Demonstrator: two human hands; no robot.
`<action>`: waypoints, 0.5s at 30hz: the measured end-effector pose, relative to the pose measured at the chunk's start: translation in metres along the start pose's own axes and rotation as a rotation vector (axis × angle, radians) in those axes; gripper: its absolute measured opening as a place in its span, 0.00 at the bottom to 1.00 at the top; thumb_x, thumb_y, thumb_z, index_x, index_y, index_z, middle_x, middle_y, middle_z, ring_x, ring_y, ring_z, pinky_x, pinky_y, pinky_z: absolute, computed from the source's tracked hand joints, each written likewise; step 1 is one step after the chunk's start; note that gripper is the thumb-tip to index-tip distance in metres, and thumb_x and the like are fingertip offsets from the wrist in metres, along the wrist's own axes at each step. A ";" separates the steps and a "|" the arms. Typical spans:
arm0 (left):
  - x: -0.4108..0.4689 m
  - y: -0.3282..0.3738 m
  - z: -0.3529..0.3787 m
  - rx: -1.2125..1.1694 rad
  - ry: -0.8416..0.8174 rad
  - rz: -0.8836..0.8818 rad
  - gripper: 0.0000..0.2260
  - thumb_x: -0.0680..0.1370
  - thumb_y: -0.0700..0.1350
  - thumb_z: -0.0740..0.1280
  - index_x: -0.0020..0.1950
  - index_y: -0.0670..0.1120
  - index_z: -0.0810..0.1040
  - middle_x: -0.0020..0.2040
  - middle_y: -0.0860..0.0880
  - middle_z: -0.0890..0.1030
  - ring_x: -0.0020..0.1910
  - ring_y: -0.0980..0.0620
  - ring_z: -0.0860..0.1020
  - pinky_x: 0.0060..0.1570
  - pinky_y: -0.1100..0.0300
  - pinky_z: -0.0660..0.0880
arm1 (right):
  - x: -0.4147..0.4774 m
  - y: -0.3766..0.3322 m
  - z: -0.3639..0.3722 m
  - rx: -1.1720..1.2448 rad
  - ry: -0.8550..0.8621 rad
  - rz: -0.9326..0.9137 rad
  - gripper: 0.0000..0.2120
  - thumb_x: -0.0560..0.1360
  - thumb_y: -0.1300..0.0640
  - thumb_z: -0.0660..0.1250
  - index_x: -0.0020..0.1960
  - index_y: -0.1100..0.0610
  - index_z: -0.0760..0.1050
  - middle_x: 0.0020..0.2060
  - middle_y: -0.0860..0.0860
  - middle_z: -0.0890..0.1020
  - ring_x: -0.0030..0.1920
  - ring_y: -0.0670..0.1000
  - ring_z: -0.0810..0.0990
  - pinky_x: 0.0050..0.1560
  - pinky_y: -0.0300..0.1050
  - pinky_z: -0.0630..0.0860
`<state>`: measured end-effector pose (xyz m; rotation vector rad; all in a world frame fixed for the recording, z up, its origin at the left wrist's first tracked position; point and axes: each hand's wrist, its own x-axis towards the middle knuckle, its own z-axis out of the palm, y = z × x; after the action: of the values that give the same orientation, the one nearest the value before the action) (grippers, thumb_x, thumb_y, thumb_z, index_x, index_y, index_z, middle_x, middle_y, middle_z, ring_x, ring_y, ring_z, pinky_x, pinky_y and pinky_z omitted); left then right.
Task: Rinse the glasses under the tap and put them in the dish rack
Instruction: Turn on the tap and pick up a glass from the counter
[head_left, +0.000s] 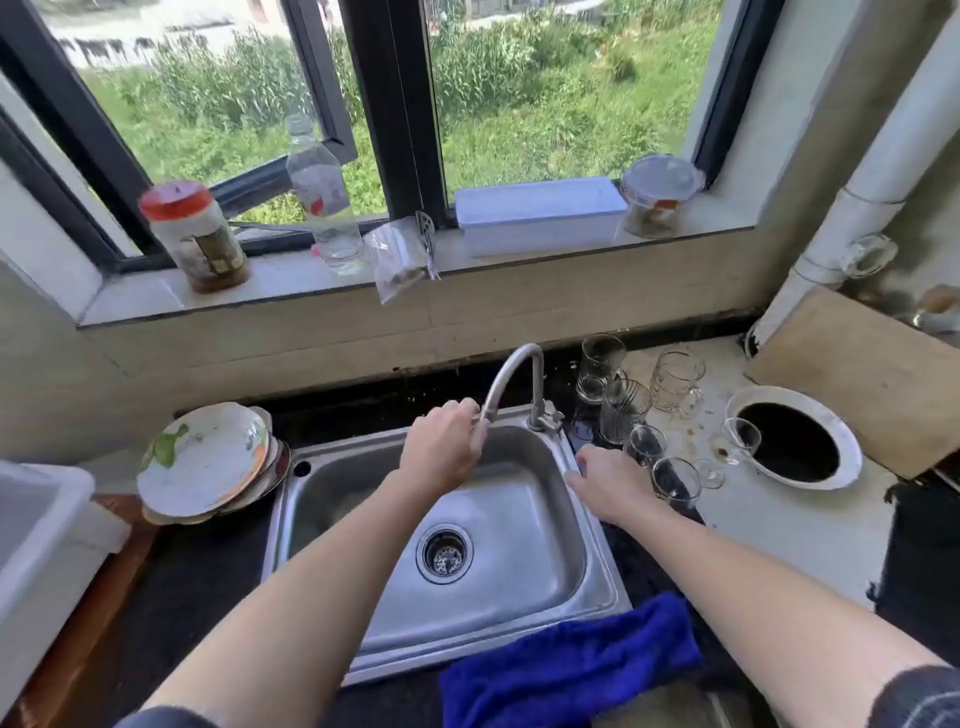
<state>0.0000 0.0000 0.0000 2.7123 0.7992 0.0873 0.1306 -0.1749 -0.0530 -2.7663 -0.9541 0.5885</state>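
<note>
Two hands at one sink, glasses waiting on your right.
One stack of plates (202, 460) sits left of the sink (530, 519). Your left hand (447, 447) curls round the spout of the single tap (519, 356). Your right hand (608, 483) lies flat, fingers straight, on the sink's right rim. About seven glasses (623, 410) cluster just beside it on the counter, one tilted.

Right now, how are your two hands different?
The left hand is curled round the tap; the right hand has straight fingers and holds nothing. The left hand is over the sink; the right hand is at its right edge, next to the glasses. Both are bare, and neither holds a glass.
</note>
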 end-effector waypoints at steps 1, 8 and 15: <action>0.009 0.001 0.003 -0.043 0.003 -0.008 0.13 0.81 0.53 0.56 0.55 0.46 0.74 0.49 0.46 0.78 0.49 0.42 0.76 0.49 0.49 0.71 | 0.015 0.002 0.006 0.095 0.010 0.034 0.12 0.77 0.47 0.60 0.49 0.56 0.72 0.47 0.54 0.80 0.49 0.59 0.78 0.45 0.48 0.74; 0.046 0.002 0.032 -0.161 0.038 -0.033 0.12 0.82 0.52 0.55 0.48 0.45 0.69 0.41 0.48 0.75 0.41 0.43 0.73 0.38 0.51 0.66 | 0.124 -0.001 0.050 1.103 -0.062 0.585 0.18 0.75 0.43 0.64 0.43 0.59 0.75 0.32 0.57 0.78 0.29 0.55 0.77 0.27 0.46 0.72; 0.052 -0.012 0.035 -0.196 0.029 -0.010 0.11 0.82 0.50 0.56 0.46 0.44 0.69 0.39 0.50 0.73 0.41 0.45 0.71 0.39 0.49 0.67 | 0.165 -0.005 0.057 1.607 -0.065 0.810 0.13 0.80 0.51 0.65 0.52 0.62 0.73 0.36 0.60 0.77 0.29 0.52 0.74 0.20 0.37 0.69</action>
<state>0.0425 0.0273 -0.0383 2.5282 0.7689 0.1928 0.2234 -0.0678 -0.1556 -1.4417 0.6058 0.9180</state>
